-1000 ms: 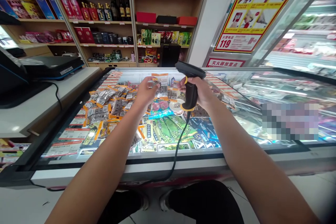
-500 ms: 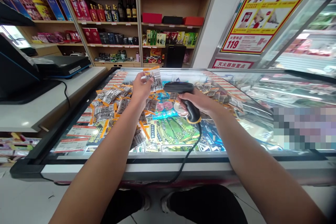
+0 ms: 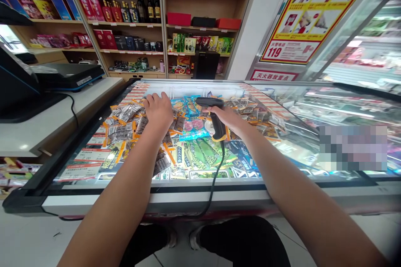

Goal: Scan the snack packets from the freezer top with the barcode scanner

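The right hand (image 3: 230,117) is closed around the grip of a black handheld barcode scanner with yellow trim (image 3: 214,117), its black cable (image 3: 216,171) trailing down toward the person. Left of it, the left hand (image 3: 158,109) lies palm-down, fingers spread, on orange-edged clear snack packets (image 3: 125,123) – beyond both, the glass-topped chest freezer's far rim (image 3: 194,82)

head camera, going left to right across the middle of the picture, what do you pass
white counter → pile of small snack packets → left hand resting on the packets → blue packets → barcode scanner → right hand gripping it → glass freezer lid
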